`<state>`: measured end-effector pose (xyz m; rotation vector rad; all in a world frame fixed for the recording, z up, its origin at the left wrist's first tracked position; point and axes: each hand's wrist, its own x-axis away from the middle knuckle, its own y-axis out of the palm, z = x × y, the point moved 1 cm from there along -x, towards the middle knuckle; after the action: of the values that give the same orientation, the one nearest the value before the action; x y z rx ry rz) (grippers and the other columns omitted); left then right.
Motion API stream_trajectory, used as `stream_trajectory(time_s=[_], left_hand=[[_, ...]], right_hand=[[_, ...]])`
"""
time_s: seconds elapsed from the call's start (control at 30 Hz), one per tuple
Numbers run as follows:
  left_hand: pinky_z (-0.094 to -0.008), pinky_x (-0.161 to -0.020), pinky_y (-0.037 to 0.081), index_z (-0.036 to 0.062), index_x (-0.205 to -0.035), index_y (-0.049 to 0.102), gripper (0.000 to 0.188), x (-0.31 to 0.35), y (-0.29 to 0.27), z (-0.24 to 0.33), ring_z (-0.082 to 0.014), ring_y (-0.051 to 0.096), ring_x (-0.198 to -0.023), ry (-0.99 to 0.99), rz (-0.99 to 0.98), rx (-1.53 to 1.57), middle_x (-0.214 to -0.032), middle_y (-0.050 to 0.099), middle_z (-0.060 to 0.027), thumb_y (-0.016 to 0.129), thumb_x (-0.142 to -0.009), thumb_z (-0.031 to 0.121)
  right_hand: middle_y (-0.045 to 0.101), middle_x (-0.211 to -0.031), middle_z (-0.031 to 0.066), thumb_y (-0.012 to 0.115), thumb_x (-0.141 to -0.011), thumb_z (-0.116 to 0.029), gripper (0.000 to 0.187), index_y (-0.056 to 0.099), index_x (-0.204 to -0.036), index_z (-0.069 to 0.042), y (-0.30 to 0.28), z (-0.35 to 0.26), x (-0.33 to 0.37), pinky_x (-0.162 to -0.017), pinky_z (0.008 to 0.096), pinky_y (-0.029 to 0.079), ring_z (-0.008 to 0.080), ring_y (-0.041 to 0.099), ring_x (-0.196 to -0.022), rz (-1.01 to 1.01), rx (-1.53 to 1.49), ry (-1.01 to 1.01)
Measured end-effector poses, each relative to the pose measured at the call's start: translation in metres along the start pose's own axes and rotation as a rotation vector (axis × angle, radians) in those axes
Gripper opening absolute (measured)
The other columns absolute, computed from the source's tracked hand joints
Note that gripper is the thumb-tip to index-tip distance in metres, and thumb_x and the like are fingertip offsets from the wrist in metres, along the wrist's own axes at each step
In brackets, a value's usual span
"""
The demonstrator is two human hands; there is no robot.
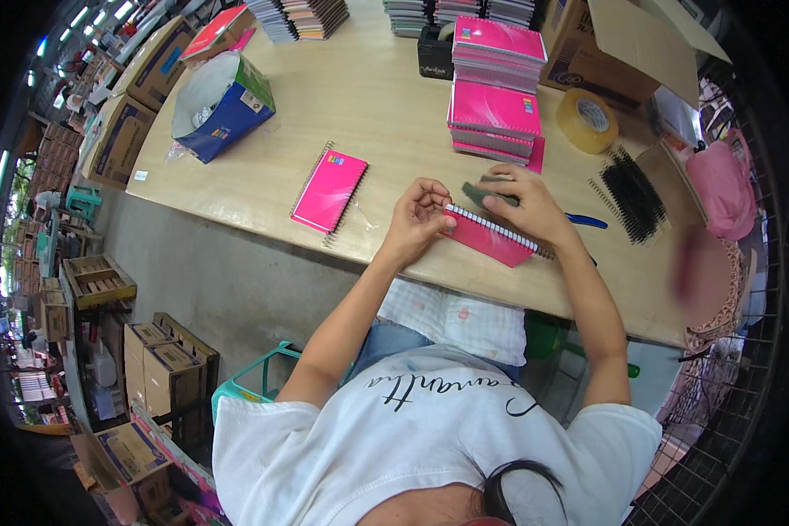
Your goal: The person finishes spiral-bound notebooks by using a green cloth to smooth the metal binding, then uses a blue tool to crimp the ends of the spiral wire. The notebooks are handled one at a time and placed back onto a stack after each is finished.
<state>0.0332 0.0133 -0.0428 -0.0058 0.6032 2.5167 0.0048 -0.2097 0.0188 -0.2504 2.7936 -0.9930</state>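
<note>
A pink spiral notebook [491, 243] lies at the table's near edge, its wire-bound side turned away from me. My left hand [421, 219] pinches the left end of this notebook, thumb on the cover near the binding. Just beyond the binding, my right hand [524, 203] is closed on a flat dark green pad [477, 195], its exact kind unclear; the wrist passes over the notebook's right end, where a length of coil sticks out. Blue-handled pliers [587, 221] lie partly hidden by my right forearm. Another pink spiral notebook [331, 190] rests flat to the left.
Stacked pink notebooks [497, 110] stand beyond my hands, beside a black tape dispenser [435, 53]. To the right are a yellow tape roll [586, 120], black binding coils [631, 195], an open carton [579, 53] and a pink pouch [721, 188]. A cut-open blue box [228, 114] sits far left.
</note>
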Motion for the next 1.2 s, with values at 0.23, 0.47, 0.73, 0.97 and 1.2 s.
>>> stream_trajectory(time_s=[0.23,0.47,0.73,0.97,1.2], left_hand=[[-0.0279,-0.086,0.053,0.0032,-0.136,0.039,0.061,0.009,0.009,0.029,-0.0154,0.063,-0.099,0.005,0.083,0.026,-0.111,0.065,-0.0144,0.067,-0.083,-0.007],[-0.0292,-0.089,0.052,0.0019,-0.14,0.037,0.062,0.013,0.031,0.039,-0.0159,0.063,-0.101,0.011,0.111,-0.015,-0.104,0.069,-0.0166,0.064,-0.085,-0.005],[-0.0258,-0.083,0.051,0.0012,-0.138,0.039,0.06,0.016,0.057,0.041,-0.0132,0.063,-0.093,0.103,0.063,-0.112,-0.099,0.068,-0.0125,0.066,-0.085,-0.004],[-0.0276,-0.084,0.051,-0.0014,-0.137,0.039,0.063,0.02,0.049,0.039,-0.0145,0.064,-0.091,0.104,0.133,-0.13,-0.095,0.068,-0.0128,0.07,-0.082,-0.004],[-0.0237,-0.08,0.051,0.0008,-0.138,0.039,0.065,0.018,0.054,0.035,-0.0125,0.064,-0.089,0.118,0.108,-0.122,-0.094,0.068,-0.0118,0.071,-0.082,-0.005]], right_hand=[[0.048,-0.135,0.0182,0.071,-0.08,-0.024,0.061,0.049,-0.135,-0.008,-0.038,0.033,0.118,-0.107,0.0455,0.035,0.0363,0.044,-0.126,0.303,0.593,0.163],[0.052,-0.118,0.0188,0.06,-0.092,-0.024,0.043,0.05,-0.128,-0.002,-0.025,0.052,0.129,-0.1,0.0403,0.04,0.0353,0.051,-0.112,0.601,0.45,0.118],[0.062,-0.102,0.0129,0.077,-0.074,-0.004,0.057,0.047,-0.122,-0.004,0.009,-0.061,0.039,-0.08,0.0314,0.05,0.0213,0.064,-0.091,0.3,-0.334,-0.049],[0.062,-0.1,0.0187,0.07,-0.078,0.0,0.043,0.05,-0.116,-0.004,0.029,-0.075,0.045,-0.073,0.04,0.052,0.0374,0.065,-0.086,0.49,-0.12,-0.18],[0.065,-0.099,0.017,0.07,-0.081,-0.003,0.041,0.05,-0.117,-0.005,0.023,-0.071,0.049,-0.076,0.0385,0.052,0.0294,0.068,-0.084,0.388,-0.256,-0.083]])
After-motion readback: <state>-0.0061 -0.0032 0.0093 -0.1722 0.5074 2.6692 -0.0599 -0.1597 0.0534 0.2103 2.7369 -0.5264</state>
